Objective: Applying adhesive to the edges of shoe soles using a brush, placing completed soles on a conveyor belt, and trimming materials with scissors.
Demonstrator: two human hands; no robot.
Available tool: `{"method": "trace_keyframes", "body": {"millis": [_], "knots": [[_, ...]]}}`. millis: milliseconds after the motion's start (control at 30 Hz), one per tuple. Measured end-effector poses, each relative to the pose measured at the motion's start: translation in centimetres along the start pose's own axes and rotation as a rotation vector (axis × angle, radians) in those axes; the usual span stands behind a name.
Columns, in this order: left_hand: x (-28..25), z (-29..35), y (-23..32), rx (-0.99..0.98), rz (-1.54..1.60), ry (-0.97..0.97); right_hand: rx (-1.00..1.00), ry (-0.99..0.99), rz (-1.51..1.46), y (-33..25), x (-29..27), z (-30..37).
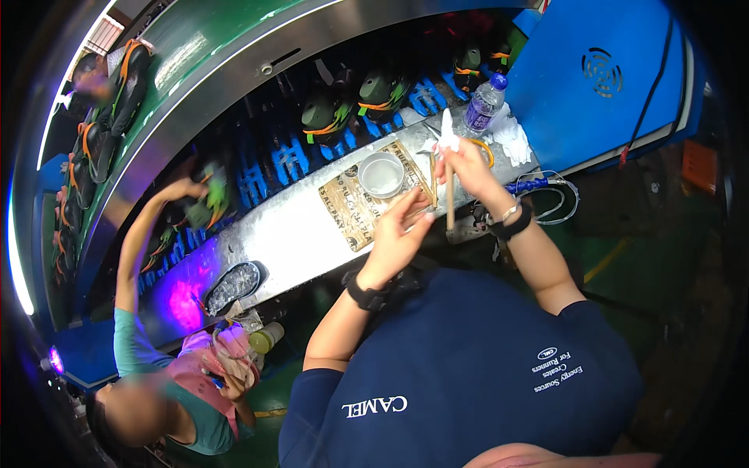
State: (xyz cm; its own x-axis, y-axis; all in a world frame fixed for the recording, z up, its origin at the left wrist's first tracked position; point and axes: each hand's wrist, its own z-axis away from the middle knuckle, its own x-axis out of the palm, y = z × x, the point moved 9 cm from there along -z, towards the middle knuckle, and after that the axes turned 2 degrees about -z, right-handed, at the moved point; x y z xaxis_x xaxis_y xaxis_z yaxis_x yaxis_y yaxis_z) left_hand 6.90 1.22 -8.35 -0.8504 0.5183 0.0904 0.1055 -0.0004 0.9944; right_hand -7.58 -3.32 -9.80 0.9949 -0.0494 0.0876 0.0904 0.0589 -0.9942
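Observation:
My right hand is closed around a wooden-handled brush. Its white pointed tip sticks up past my fingers, and the handle hangs down below them. My left hand is held palm inward over the bench's near edge, fingers loosely apart, with nothing seen in it. Just beyond its fingertips stands a round bowl with pale, clear-looking contents. The bowl rests on a brown printed mat. A second thin wooden stick shows at the mat's right edge, close to my left fingers.
A bottle with a purple cap and crumpled white paper stand at the bench's right end. Dark shoes with orange laces line the rack behind. At left, a co-worker's hand reaches toward a green shoe; a sole lies nearby.

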Motion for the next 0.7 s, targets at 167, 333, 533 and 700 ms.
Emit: {"method": "trace_keyframes", "body": {"millis": [167,333,533,700], "knots": [[-8.0,1.8,-2.4,-0.150,0.115,0.143,-0.097,0.236,1.157,7.5,-7.7,-4.7],[-13.3,4.1,-3.8,-0.210,0.117,0.188,-0.416,0.341,1.523,4.7,-0.9,-3.8],[-16.7,3.7,-3.5,-0.238,0.142,0.136,0.079,0.161,1.452,11.9,-1.1,-3.9],[-18.7,3.0,-2.4,-0.214,0.084,0.133,-0.316,0.199,0.952,7.7,-0.6,-2.3]]}}
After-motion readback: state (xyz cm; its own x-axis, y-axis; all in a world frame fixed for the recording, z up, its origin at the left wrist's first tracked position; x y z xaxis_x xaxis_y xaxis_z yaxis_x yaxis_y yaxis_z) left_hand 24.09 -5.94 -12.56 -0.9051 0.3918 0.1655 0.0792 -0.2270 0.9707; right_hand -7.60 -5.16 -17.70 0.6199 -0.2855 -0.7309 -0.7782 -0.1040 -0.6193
